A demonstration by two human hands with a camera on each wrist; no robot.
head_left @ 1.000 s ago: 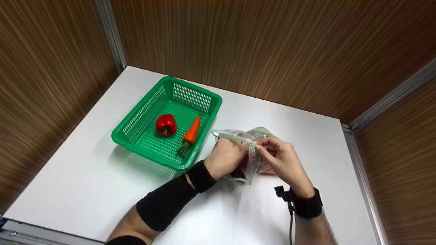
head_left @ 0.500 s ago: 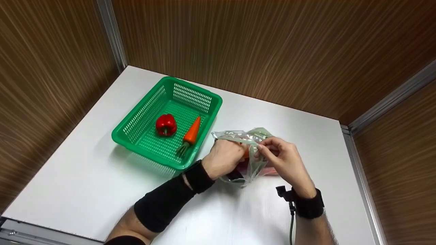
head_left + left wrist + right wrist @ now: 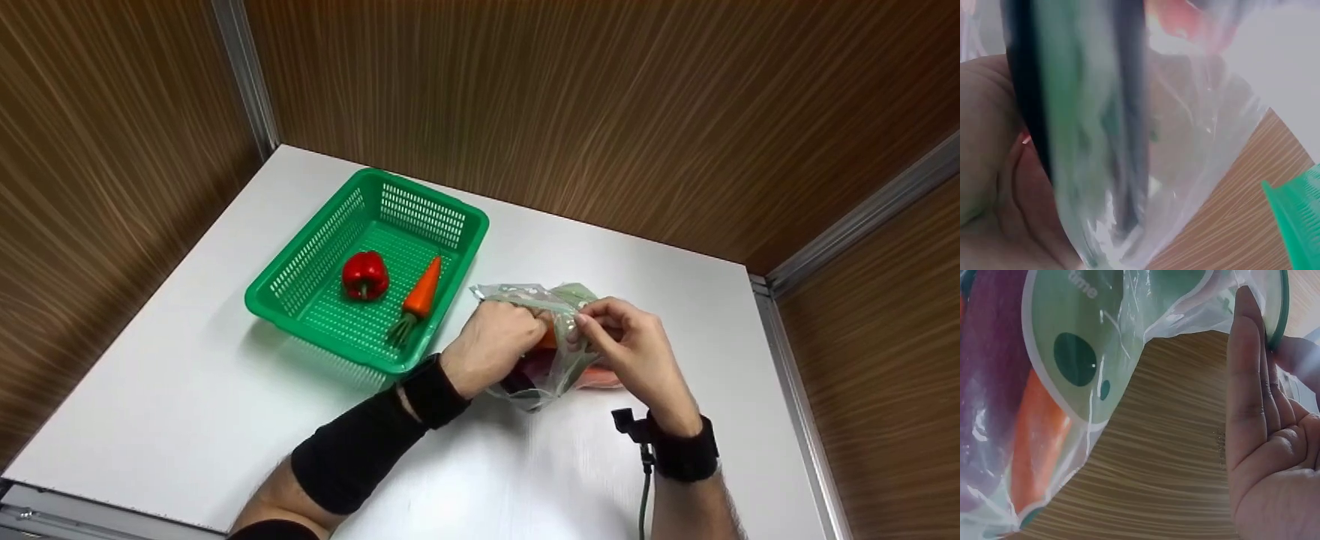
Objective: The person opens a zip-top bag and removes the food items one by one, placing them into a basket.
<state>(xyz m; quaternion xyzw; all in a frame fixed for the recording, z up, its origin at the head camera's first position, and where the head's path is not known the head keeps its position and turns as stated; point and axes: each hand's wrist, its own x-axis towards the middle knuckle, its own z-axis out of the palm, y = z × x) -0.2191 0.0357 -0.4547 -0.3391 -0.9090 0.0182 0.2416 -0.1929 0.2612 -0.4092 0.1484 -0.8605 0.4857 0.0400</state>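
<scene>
A clear zip bag [image 3: 556,375] printed with green shapes lies on the table, its mouth parted. Inside it are a dark purple vegetable like an eggplant [image 3: 994,382] and a long orange piece that looks like a carrot [image 3: 1039,444]. My left hand [image 3: 496,345] reaches in at the mouth, knuckles bent, close to the orange piece. Its fingertips are hidden, so any hold is unclear; in the left wrist view the bag's plastic crosses the palm [image 3: 988,163]. My right hand [image 3: 630,349] pinches the bag's zip edge between thumb and index finger.
Left of the bag stands a green basket [image 3: 300,330] holding a red bell pepper [image 3: 365,275] and a carrot [image 3: 422,291]. Wood-patterned panels [image 3: 495,97] wall in the white table [image 3: 187,420]. A cable [image 3: 645,487] hangs from the right wristband.
The right hand has shifted slightly right with the bag's edge, and the mouth gapes wider. The left hand has drawn back a little toward me, and more of the orange piece shows.
</scene>
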